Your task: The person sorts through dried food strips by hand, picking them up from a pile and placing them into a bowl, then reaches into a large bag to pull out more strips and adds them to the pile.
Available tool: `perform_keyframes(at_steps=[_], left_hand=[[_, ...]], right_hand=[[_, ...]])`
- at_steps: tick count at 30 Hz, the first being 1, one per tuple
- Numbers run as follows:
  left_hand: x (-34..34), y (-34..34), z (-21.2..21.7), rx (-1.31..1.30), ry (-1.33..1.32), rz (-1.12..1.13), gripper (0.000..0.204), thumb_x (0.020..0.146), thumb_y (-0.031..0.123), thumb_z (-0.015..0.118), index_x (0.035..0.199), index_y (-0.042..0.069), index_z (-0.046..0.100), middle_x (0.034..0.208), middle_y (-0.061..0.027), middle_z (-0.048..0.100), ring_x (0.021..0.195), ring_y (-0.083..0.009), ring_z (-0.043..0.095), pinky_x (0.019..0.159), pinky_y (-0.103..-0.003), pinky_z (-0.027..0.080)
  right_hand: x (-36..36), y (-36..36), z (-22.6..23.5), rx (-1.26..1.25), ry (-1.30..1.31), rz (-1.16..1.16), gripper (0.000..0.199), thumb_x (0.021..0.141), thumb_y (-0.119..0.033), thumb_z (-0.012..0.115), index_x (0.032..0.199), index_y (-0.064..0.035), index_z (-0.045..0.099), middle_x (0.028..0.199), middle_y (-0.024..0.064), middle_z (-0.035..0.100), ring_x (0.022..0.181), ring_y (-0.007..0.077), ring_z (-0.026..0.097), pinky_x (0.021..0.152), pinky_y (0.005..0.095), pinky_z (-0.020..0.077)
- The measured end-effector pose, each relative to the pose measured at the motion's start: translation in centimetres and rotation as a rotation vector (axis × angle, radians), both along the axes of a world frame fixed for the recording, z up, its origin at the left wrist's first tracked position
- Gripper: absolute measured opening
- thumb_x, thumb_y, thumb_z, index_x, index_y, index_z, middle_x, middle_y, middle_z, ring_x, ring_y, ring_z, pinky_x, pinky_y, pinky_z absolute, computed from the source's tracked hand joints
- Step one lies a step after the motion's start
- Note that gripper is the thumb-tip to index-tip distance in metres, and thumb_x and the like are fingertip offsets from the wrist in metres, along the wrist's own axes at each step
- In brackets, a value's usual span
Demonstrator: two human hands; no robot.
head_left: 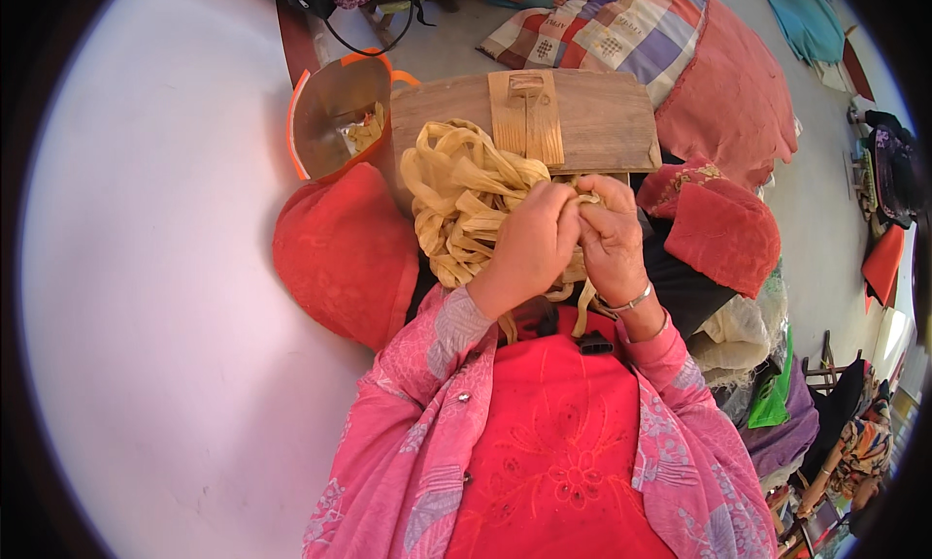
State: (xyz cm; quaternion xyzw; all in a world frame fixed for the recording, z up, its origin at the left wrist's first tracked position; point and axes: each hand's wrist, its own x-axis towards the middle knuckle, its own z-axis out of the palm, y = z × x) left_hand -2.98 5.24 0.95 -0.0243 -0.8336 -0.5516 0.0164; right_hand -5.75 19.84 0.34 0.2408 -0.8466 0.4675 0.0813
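Note:
A loose heap of flat, tan, ribbon-like strips (454, 205) lies before me at the near left of a wooden board. Just right of the heap my two hands meet over my lap. My left hand (529, 244) is closed, its fingertips pinching a tan strip (586, 198). On the same strip my right hand (615, 244) is closed too, with thumb and fingers bent around it. A metal bangle (631, 299) circles my right wrist. Strip ends hang below both hands. The exact grip between the fingertips is partly hidden.
The wooden board (616, 122) carries a notched wooden piece (526, 122). At its left stands an orange-rimmed bucket (320, 113) with tan scraps inside. Red cloths (340, 248) cover my knees. A checked cloth (602, 35) lies beyond, and bags and fabric crowd the right.

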Motion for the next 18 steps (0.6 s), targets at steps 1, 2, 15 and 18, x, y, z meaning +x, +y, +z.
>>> perform_keyframes(at_steps=[1,2,15,18], left_hand=[[-0.2,-0.2,-1.2,0.069,-0.047,0.035,0.021,0.095,0.014,0.055,0.108,-0.003,0.055,0.088,-0.0094,0.061,0.076,-0.0221,0.060,0.068,-0.032,0.048],[-0.5,-0.1,-2.0,0.141,-0.092,0.063,0.020,0.096,0.015,0.053,0.105,-0.002,0.056,0.081,-0.0064,0.061,0.068,-0.0177,0.058,0.062,-0.031,0.047],[2.1,-3.9,0.7,0.045,0.129,-0.055,0.007,0.090,0.004,0.061,0.097,0.001,0.060,0.080,-0.0071,0.059,0.071,-0.0150,0.058,0.064,-0.027,0.045],[0.7,-3.6,1.2,-0.062,0.263,-0.107,0.007,0.089,0.005,0.062,0.095,0.001,0.060,0.080,-0.0085,0.058,0.068,-0.0162,0.057,0.063,-0.028,0.045]], right_hand=[[0.1,-0.2,0.3,-0.050,0.007,-0.009,0.009,0.076,0.005,0.065,0.084,0.0017,0.067,0.107,0.0125,0.060,0.101,0.0312,0.055,0.091,0.0366,0.0430],[0.2,-0.2,0.5,-0.096,0.016,-0.025,0.009,0.076,0.005,0.066,0.084,0.0017,0.067,0.107,0.0121,0.060,0.101,0.0308,0.055,0.091,0.0365,0.0428],[-3.9,2.0,1.9,-0.509,-0.635,0.011,0.028,0.097,-0.020,0.059,0.116,-0.0010,0.063,0.111,0.0052,0.064,0.100,0.0146,0.061,0.086,0.0298,0.0499],[-4.2,1.3,2.9,-0.209,-0.843,0.370,0.027,0.094,-0.018,0.064,0.113,-0.0003,0.063,0.106,0.0070,0.066,0.094,0.0154,0.064,0.079,0.0287,0.0533]])
